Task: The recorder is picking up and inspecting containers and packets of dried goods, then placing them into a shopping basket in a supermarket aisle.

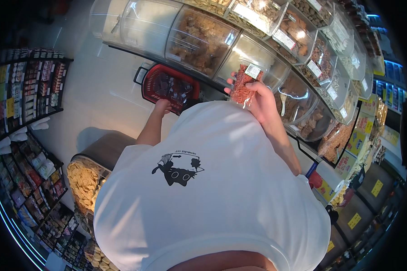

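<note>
My right hand [263,100] grips a clear plastic bag of small red dried berries [242,84], which look like goji berries. The thumb lies across the bag's front, and fingertips show past its left edge. A white printed label is stuck near the top of the bag. My left hand [162,107] hangs low by the near rim of a red plastic shopping basket [148,96]. Its fingers are bent, and I cannot tell whether they touch the basket or hold anything. Several dark packets [166,86] with pale labels lie inside the basket.
Lidded clear bins [201,40] of dried goods curve ahead, with tiered boxes [295,34] behind them. A white scoop [283,104] rests in one bin. Packed shelves [27,91] stand across the tiled floor [105,91]. Another bulk container [83,179] is close on my left.
</note>
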The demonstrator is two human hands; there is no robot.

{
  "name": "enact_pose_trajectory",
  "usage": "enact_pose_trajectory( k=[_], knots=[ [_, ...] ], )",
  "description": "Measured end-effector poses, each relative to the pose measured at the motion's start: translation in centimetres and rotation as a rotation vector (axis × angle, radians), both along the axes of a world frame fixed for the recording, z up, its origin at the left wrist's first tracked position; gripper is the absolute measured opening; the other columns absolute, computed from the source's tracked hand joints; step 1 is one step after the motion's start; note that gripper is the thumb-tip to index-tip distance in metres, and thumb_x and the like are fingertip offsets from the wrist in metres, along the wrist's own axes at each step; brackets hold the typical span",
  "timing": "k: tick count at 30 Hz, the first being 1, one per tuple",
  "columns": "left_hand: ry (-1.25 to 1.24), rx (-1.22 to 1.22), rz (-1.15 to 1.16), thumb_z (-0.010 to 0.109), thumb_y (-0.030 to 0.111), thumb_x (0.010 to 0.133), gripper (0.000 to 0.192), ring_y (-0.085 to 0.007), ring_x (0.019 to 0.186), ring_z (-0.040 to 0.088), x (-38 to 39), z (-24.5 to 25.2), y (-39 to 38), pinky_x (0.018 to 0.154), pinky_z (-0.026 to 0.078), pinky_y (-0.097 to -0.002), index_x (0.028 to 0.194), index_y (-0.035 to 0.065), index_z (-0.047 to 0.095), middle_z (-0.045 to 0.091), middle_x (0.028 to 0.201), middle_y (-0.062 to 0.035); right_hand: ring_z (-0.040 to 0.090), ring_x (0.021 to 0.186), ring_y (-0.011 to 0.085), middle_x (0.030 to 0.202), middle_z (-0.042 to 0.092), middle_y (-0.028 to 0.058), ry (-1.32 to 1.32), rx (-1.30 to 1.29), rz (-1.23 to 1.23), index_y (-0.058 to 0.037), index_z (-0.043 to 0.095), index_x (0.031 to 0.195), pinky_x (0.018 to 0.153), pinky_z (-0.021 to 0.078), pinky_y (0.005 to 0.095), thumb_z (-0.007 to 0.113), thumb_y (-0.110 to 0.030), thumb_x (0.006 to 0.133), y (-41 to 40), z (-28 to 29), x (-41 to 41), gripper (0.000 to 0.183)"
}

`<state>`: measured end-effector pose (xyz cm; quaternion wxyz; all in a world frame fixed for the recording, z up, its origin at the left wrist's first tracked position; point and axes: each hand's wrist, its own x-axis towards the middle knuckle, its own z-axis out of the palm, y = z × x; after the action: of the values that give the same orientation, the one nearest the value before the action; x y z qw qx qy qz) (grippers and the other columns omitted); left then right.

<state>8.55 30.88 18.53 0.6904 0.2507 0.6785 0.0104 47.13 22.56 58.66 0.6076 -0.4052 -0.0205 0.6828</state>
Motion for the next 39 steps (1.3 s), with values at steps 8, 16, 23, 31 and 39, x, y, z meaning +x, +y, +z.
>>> enact_pose_trajectory(
  k=[8,16,23,31,39],
  knots=[
    [-0.609,0.307,-0.099,0.059,0.029,0.101,0.048,-0.0235,0.107,0.066,15.3,21.2,7.2,0.093,0.053,-0.0366,0.138,0.0005,0.048,0.063,0.123,-0.0148,0.066,0.108,0.0256,0.118,0.066,0.0146,-0.162,0.108,0.075,0.0016,0.050,0.136,0.095,0.0533,0.0397,0.056,-0.003,0.094,-1.0,-0.7,0.4,0.043],
    [-0.822,0.346,-0.570,0.068,0.024,0.096,0.046,-0.0174,0.105,0.065,22.3,37.0,2.2,0.092,0.053,-0.0323,0.133,0.0000,0.054,0.067,0.115,-0.0093,0.061,0.115,0.0174,0.124,0.065,0.0080,-0.443,0.179,-0.042,-0.0020,0.051,0.138,0.100,0.0474,0.0344,0.058,-0.006,0.097,-1.5,-1.3,0.4,0.042],
    [-0.841,0.335,-0.450,0.071,0.016,0.093,0.042,-0.0145,0.107,0.064,21.0,35.3,1.6,0.097,0.050,-0.0323,0.130,0.0009,0.059,0.069,0.116,-0.0068,0.059,0.117,0.0186,0.127,0.063,0.0085,-0.553,0.028,0.168,-0.0024,0.053,0.137,0.103,0.0453,0.0351,0.058,-0.010,0.097,-2.1,-0.5,0.1,0.041],
    [-0.775,0.510,-0.347,0.069,0.011,0.094,0.041,-0.0150,0.113,0.063,18.5,36.7,3.1,0.102,0.048,-0.0345,0.133,0.0021,0.057,0.067,0.122,-0.0056,0.061,0.117,0.0198,0.126,0.063,0.0108,-0.402,0.001,0.227,-0.0005,0.055,0.130,0.100,0.0491,0.0306,0.056,-0.006,0.096,-2.3,0.0,-0.1,0.034],
    [-0.760,0.574,-0.278,0.068,0.006,0.093,0.044,-0.0160,0.119,0.060,16.4,37.2,3.3,0.104,0.047,-0.0354,0.135,0.0020,0.055,0.065,0.127,-0.0066,0.062,0.115,0.0213,0.125,0.064,0.0141,-0.401,0.002,0.285,0.0007,0.056,0.128,0.098,0.0512,0.0316,0.057,-0.007,0.096,-2.4,-0.4,-0.7,0.032]
  ],
)
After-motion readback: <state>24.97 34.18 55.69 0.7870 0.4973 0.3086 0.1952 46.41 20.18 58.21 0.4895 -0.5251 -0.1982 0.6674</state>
